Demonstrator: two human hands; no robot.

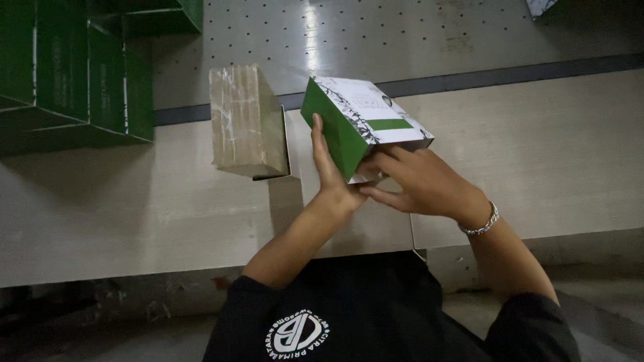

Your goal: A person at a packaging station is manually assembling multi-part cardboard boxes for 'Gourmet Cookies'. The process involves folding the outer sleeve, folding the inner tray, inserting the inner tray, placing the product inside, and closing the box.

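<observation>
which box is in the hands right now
The white and green box, gripped by the left hand and right hand. The plain brown box sits untouched on the table; the all-green boxes lie far left.

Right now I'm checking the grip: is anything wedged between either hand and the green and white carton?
Nothing visible. The left hand lies flat against the green side of the green and white carton, and the right hand has its fingers at the lower end. The brown stack stands apart, to the left.
</observation>
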